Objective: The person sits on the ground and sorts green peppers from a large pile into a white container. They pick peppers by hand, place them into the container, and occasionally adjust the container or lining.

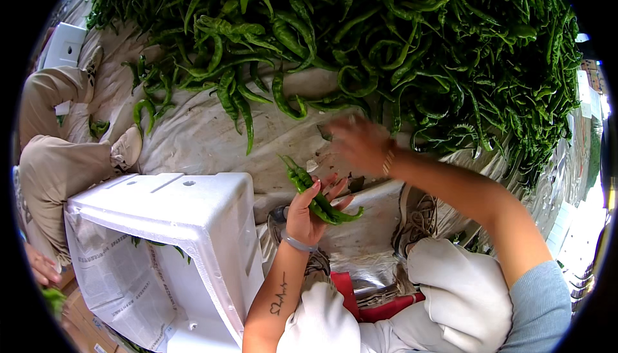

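My left hand (309,208) is closed around a couple of long green chili peppers (309,186), their stems pointing up and their curved tips down. Just beyond it, to the right, my right hand (359,143) reaches over the ground sheet at the near edge of a large heap of green chili peppers (386,29). Motion blurs its fingers, so whether they hold anything is not visible. Left of my left arm, a white foam box (231,237) lies on its side, lined with newspaper (120,275), with a few peppers inside.
A pale plastic sheet (193,131) covers the ground, with loose peppers (149,114) scattered on it. At left, another person's bent leg (63,159) and hand (43,266) are close to the box. A cardboard box (89,319) stands at lower left. Another foam box (65,46) is farther back.
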Available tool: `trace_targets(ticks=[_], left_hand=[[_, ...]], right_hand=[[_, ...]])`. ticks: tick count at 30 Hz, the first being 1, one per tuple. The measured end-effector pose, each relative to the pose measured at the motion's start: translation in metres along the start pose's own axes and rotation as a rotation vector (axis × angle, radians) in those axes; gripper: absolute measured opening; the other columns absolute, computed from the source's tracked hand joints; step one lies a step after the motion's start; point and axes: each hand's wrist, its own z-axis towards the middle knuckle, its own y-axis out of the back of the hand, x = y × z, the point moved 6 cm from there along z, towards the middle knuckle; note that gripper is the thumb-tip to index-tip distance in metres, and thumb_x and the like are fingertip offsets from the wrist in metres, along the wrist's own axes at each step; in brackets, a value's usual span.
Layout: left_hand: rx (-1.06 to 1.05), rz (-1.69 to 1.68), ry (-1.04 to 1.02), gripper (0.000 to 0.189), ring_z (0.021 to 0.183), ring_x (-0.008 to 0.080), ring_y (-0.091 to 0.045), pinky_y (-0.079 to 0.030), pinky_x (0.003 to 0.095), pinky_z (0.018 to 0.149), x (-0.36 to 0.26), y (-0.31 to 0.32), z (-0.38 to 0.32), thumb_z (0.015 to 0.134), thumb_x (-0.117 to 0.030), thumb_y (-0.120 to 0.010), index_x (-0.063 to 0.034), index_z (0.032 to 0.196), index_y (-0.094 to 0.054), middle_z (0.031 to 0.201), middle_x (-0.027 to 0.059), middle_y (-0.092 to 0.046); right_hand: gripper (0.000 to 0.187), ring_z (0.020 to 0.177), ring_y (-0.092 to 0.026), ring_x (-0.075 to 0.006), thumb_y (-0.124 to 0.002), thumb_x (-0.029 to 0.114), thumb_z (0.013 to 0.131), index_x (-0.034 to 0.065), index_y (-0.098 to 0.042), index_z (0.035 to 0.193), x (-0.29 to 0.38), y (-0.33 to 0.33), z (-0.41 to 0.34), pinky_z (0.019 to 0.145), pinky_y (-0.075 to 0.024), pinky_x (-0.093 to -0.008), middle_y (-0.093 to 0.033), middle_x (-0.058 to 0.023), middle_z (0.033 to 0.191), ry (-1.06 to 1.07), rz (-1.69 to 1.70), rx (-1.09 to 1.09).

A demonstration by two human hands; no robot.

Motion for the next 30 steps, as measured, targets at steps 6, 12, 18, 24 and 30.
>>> trace_targets(ticks=[6,12,18,24,30], left_hand=[[-0.120,0.496,-0.202,0.008,0.062,0.0107,-0.048,-0.037,0.0228,0.050,-0.018,0.019,0.004,0.077,-0.004,-0.056,-0.0053,0.085,-0.053,0.091,0.0062,-0.059],[-0.109,0.978,-0.721,0.021,0.071,0.0140,-0.057,-0.043,0.0220,0.060,-0.030,0.000,0.006,0.075,0.005,-0.055,-0.0014,0.095,-0.056,0.098,0.0109,-0.060],[0.059,1.758,-1.040,0.049,0.100,0.0259,-0.052,-0.043,0.0296,0.081,-0.033,-0.050,0.001,0.063,0.008,-0.051,-0.0072,0.109,-0.053,0.107,0.0103,-0.056],[0.467,1.933,-1.184,0.043,0.101,0.0260,-0.052,-0.042,0.0378,0.086,-0.016,-0.058,-0.002,0.064,-0.002,-0.056,-0.0032,0.107,-0.051,0.106,0.0106,-0.056],[0.305,1.137,-0.819,0.033,0.084,0.0211,-0.058,-0.045,0.0280,0.079,-0.027,-0.038,-0.009,0.075,-0.001,-0.053,-0.0003,0.108,-0.047,0.101,0.0145,-0.058]], right_hand=[[0.032,0.091,-0.053,-0.0261,-0.055,0.012,0.072,0.0083,-0.047,0.102,-0.057,-0.024,0.024,0.071,-0.0464,-0.0393,-0.051,-0.0097,0.104,-0.077,-0.424,0.149],[0.037,0.096,-0.051,-0.0262,-0.060,0.009,0.070,0.0061,-0.044,0.103,-0.060,-0.024,0.007,0.079,-0.0417,-0.0375,-0.050,-0.0135,0.104,-0.037,-0.279,0.155],[0.045,0.087,-0.052,-0.0244,-0.065,0.008,0.068,0.0072,-0.042,0.107,-0.036,-0.032,-0.018,0.074,-0.0437,-0.0325,-0.049,-0.0130,0.101,-0.153,0.420,0.407],[0.042,0.080,-0.054,-0.0129,-0.064,0.023,0.076,0.0058,-0.042,0.108,-0.002,-0.009,-0.067,0.061,-0.0468,-0.0226,-0.050,-0.0049,0.098,-0.686,1.329,0.615],[0.034,0.066,-0.048,-0.0110,-0.057,0.028,0.082,0.0089,-0.045,0.108,0.001,-0.003,-0.101,0.048,-0.0372,-0.0196,-0.049,-0.0046,0.088,-0.987,1.970,0.623]])
